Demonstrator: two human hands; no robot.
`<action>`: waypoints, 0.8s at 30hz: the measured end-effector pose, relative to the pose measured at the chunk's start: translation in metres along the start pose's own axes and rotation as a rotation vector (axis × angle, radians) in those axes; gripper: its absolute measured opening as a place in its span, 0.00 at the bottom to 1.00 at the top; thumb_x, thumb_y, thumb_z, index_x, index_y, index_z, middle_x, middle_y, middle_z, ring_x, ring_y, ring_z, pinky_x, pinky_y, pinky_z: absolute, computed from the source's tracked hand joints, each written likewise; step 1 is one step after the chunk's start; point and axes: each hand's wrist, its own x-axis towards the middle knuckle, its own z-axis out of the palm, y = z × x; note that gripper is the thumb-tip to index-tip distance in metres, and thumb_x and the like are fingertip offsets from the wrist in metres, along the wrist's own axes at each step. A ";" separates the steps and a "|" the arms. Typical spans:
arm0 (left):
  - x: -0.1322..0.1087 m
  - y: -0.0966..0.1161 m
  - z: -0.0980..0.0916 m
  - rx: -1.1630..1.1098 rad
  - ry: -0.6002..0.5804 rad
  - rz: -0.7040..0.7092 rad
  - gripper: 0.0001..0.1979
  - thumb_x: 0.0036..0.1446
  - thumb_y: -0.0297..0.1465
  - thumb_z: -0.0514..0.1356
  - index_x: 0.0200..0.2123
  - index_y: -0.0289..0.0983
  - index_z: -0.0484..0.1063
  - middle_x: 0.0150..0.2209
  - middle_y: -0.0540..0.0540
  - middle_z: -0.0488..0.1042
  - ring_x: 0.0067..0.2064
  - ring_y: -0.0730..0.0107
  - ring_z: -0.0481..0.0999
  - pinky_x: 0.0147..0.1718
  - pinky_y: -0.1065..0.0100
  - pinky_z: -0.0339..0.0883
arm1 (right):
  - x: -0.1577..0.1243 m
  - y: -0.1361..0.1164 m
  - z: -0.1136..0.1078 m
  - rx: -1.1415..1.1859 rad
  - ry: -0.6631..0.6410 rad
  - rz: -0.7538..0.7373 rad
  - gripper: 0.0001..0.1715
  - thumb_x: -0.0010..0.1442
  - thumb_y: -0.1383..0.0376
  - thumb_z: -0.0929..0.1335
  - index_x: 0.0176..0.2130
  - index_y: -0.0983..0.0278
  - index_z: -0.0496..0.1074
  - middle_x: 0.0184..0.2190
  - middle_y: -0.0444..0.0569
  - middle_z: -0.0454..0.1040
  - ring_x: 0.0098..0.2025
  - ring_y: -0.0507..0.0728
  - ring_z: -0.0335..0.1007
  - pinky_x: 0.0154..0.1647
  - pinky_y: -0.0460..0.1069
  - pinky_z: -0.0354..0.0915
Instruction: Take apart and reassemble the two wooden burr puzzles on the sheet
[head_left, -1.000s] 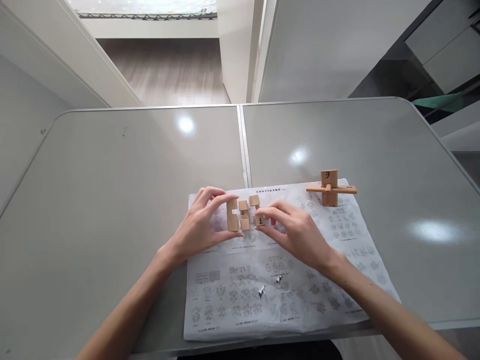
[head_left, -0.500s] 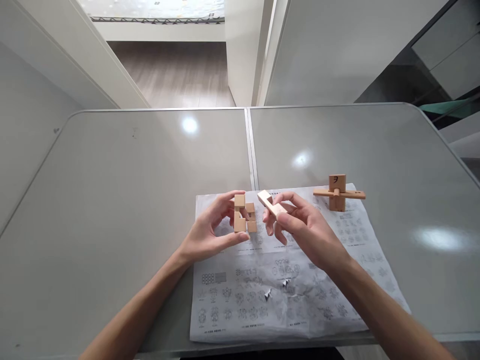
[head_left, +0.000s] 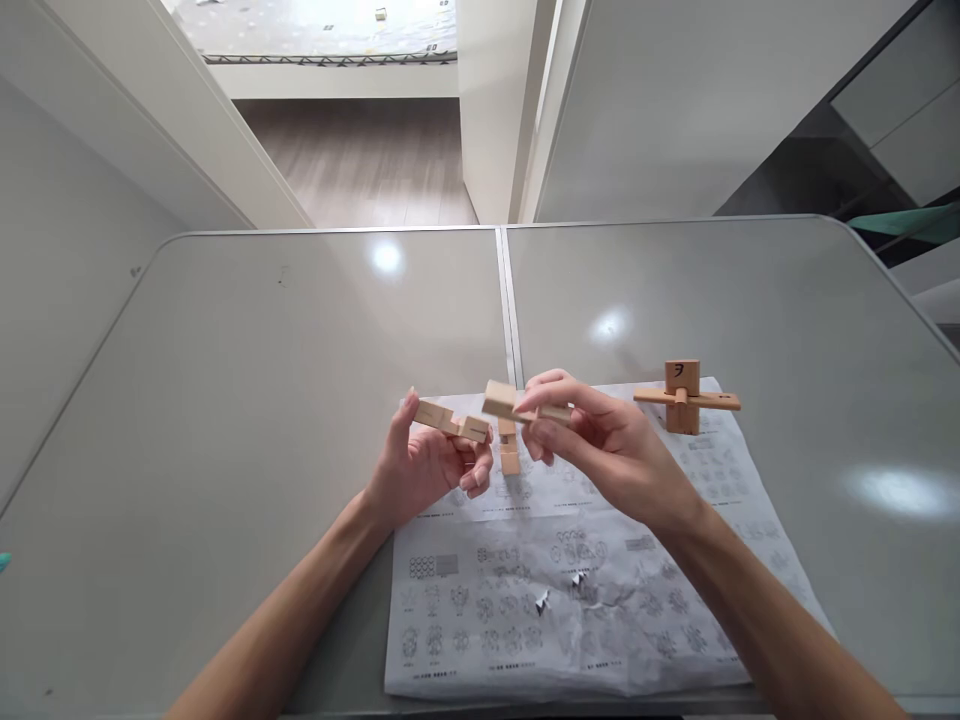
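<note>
My left hand [head_left: 431,465] grips a notched wooden puzzle piece [head_left: 450,420] between thumb and fingers, tilted above the paper. In my right hand [head_left: 577,425] is another notched wooden puzzle piece [head_left: 501,398], its left end close to the first one but apart from it. Part of this piece is hidden by my fingers. Behind and below the two, a third wooden piece [head_left: 510,462] rests on the instruction sheet [head_left: 480,540], partly covered from view. The sheet is creased and printed with small line drawings.
An assembled wooden cross-shaped puzzle [head_left: 682,412], marked with a dark figure, stands on the sheet's back right corner. Small torn flaps [head_left: 541,602] stick up from the paper. The grey table [head_left: 300,330] has a metal seam, with an open doorway beyond it.
My left hand has lifted and turned its piece, leaving another piece on the sheet. My right hand has brought its piece leftward and turned it. The view has shifted slightly.
</note>
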 end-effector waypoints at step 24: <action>0.000 -0.005 -0.005 0.031 -0.185 -0.096 0.44 0.67 0.66 0.40 0.40 0.33 0.75 0.27 0.44 0.75 0.27 0.66 0.71 0.36 0.60 0.70 | 0.042 -0.022 0.013 -0.247 -0.159 0.230 0.18 0.63 0.55 0.80 0.47 0.60 0.79 0.33 0.43 0.80 0.35 0.54 0.79 0.36 0.49 0.74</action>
